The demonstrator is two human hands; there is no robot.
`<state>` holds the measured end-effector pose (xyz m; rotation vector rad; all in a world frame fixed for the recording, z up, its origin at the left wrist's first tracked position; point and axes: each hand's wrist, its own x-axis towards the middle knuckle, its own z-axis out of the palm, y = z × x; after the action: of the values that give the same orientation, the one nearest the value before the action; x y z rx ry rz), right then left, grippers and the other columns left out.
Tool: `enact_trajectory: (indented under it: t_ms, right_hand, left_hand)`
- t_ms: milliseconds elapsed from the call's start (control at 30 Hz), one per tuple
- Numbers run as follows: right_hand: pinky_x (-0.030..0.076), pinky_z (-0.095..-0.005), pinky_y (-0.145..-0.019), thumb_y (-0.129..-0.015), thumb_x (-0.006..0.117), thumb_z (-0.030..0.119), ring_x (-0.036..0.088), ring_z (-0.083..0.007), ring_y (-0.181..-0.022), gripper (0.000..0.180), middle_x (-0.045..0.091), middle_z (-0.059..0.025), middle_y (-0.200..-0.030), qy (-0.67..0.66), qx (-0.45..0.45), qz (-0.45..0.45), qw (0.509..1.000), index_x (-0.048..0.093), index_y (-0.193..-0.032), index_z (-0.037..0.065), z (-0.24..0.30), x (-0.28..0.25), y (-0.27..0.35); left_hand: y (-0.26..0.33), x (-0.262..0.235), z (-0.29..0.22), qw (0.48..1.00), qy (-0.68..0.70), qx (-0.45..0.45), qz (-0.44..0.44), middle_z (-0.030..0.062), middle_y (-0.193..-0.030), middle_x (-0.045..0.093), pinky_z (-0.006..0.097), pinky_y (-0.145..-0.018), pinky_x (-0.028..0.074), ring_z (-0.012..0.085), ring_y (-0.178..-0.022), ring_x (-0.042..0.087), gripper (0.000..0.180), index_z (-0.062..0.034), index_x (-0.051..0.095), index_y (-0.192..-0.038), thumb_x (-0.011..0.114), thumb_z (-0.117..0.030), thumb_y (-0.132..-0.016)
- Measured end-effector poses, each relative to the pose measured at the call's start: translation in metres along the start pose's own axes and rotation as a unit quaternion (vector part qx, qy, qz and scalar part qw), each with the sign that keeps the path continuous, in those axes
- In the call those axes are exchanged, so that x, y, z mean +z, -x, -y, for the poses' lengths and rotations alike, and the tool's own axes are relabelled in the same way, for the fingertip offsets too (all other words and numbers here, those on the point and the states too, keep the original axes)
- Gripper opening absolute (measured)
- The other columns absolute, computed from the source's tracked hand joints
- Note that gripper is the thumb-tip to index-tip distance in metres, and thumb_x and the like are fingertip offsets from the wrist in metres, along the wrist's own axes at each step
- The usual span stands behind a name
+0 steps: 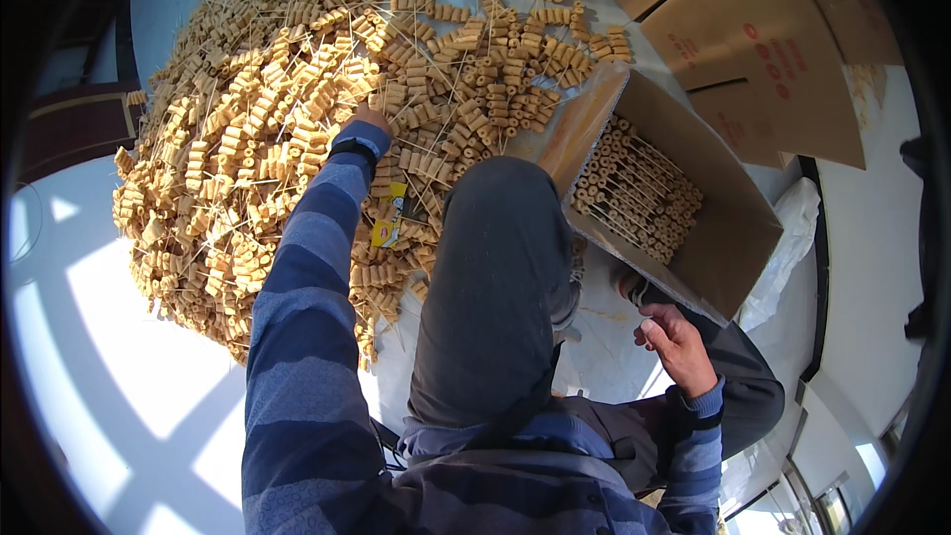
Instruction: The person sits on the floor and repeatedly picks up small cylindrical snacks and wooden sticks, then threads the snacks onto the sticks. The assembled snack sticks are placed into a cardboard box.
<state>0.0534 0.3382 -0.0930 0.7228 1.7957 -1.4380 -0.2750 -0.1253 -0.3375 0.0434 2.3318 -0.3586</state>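
While I sit over the floor with one knee [500, 267] raised in dark grey trousers, my left hand [369, 122] stretches out toward twelve o'clock into the big heap of skewers [267, 119], thin sticks threaded with short tan cylinders. That hand lies on the pile near its middle; only the back of it and the cuff of my blue striped sleeve [307, 287] show, so I cannot tell whether its fingers are open or gripping a stick. The heap spreads from nine o'clock around to about one o'clock, lying on a pale sheet [594, 337] that covers the floor. A small yellow packet [388, 220] sits at the near edge of the pile, just beside my raised knee.

My right hand [676, 342] hovers at about four o'clock, palm down, its fingers loosely curled and holding nothing that I can see. It is near the lower corner of an open cardboard box [733, 228], which lies at two to three o'clock. Inside the box, more skewers [634, 193] are packed in neat rows side by side. Beyond the box, toward one o'clock, flattened cardboard sheets [783, 50] with red printing lie overlapping. Bright patches of sunlight [129, 337] fall on the floor at seven to eight o'clock.
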Motion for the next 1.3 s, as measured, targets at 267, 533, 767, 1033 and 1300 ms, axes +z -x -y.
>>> enact_trajectory:
  t_ms: [267, 533, 767, 1033, 1300]
  right_hand:
    - [0.048, -0.0244, -0.074, -0.104, 0.057, 0.022, 0.058, -0.0101, -0.079, 0.030, 0.065, -0.0047, -0.089, -0.010, -0.066, 0.001, 0.998, 0.057, -0.121, -0.002, 0.002, 0.007, 0.012]
    - [0.049, -0.0243, -0.075, -0.103, 0.058, 0.018, 0.061, -0.0097, -0.082, 0.025, 0.064, -0.0036, -0.092, -0.042, -0.118, 0.011, 0.992, 0.057, -0.120, 0.000, 0.005, 0.021, 0.035]
    - [0.049, -0.0253, -0.076, -0.104, 0.057, 0.020, 0.062, -0.0109, -0.085, 0.025, 0.066, -0.0047, -0.097, -0.022, -0.152, 0.020, 0.988, 0.057, -0.120, 0.001, 0.011, 0.042, 0.066]
    - [0.048, -0.0302, -0.093, -0.108, 0.045, 0.036, 0.059, -0.0154, -0.110, 0.047, 0.064, -0.0075, -0.121, -0.065, -0.366, 0.059, 0.927, 0.054, -0.137, 0.000, 0.077, 0.093, 0.094]
    - [0.048, -0.0246, -0.087, -0.104, 0.056, 0.032, 0.058, -0.0115, -0.107, 0.050, 0.061, -0.0045, -0.123, -0.208, -0.270, 0.272, 0.900, 0.051, -0.140, -0.001, 0.097, 0.132, 0.108]
  left_hand:
    - [0.033, -0.026, 0.030, 0.997, 0.020, 0.021, 0.068, 0.0216, -0.128, 0.065, 0.046, -0.099, 0.051, 0.0369, -0.117, 0.064, 0.048, -0.0026, 0.067, -0.123, 0.055, -0.039, -0.094]
    - [0.127, -0.072, 0.130, 0.870, 0.093, 0.379, -0.301, 0.0145, -0.097, 0.070, 0.038, -0.082, 0.052, 0.0309, -0.091, 0.067, 0.033, -0.0068, 0.072, -0.104, 0.053, -0.033, -0.097]
    - [0.278, -0.094, 0.143, 0.648, 0.719, 0.201, -0.147, 0.0053, -0.095, 0.065, 0.031, -0.087, 0.048, 0.0172, -0.090, 0.060, 0.031, -0.0027, 0.068, -0.101, 0.056, -0.031, -0.100]
    - [0.421, -0.105, 0.031, 0.540, 0.724, 0.415, 0.109, 0.0054, -0.091, 0.065, 0.027, -0.080, 0.047, 0.0131, -0.084, 0.059, 0.040, -0.0004, 0.066, -0.095, 0.054, -0.037, -0.103]
    - [0.469, -0.073, -0.072, 0.500, 0.711, 0.423, 0.254, 0.0086, -0.086, 0.066, 0.029, -0.068, 0.051, 0.0180, -0.077, 0.064, 0.042, -0.0022, 0.066, -0.095, 0.069, -0.044, -0.092]
